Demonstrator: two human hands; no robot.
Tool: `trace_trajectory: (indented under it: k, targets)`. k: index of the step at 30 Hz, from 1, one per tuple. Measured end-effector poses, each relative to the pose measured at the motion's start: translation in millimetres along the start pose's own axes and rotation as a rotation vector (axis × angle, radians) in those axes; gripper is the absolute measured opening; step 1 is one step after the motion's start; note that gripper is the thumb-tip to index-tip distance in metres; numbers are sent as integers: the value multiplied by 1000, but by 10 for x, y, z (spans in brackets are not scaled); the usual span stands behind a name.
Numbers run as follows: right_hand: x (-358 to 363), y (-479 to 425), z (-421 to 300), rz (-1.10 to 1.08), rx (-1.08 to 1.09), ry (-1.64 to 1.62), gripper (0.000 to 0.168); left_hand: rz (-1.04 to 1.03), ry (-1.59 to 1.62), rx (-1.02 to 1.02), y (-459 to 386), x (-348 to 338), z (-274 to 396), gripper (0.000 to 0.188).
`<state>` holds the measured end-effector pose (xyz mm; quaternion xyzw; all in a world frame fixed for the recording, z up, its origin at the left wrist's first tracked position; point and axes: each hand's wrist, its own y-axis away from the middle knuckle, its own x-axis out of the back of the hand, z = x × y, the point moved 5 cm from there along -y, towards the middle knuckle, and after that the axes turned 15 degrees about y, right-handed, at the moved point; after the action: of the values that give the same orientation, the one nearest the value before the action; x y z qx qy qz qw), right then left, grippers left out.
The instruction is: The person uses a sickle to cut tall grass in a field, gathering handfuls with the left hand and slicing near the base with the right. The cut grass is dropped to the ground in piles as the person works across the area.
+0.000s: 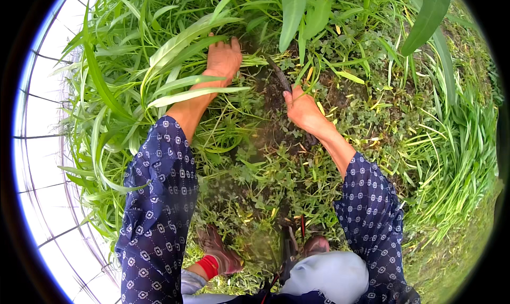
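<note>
My left hand (224,57) is closed around a bundle of leafy green stems (255,60) near the top centre; the cut-looking pale ends stick out to its right. Long narrow leaves (199,92) lie over the left wrist. In my right hand (301,104) is a dark, curved tool (279,73), probably a sickle, whose tip reaches up to the stem ends. Part of the tool is hidden by the fingers, and its far end shows below the hand.
Tall leafy plants (115,65) fill the left and top. A pile of green stalks (458,164) lies at the right. Low weeds (259,180) cover the soil between my arms. My shoes (223,252) stand at the bottom. A wire-gridded translucent wall (44,152) curves along the left edge.
</note>
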<state>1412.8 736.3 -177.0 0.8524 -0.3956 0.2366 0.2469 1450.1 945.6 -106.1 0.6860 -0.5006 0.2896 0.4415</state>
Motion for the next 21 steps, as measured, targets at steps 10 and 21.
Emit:
trace_trajectory:
  k: [10, 21]
  targets:
    - [267, 1333, 381, -190, -217, 36, 20, 81, 303, -306, 558, 112, 497, 9]
    - [2, 834, -118, -169, -61, -93, 27, 253, -74, -125, 1187, -146, 340, 80]
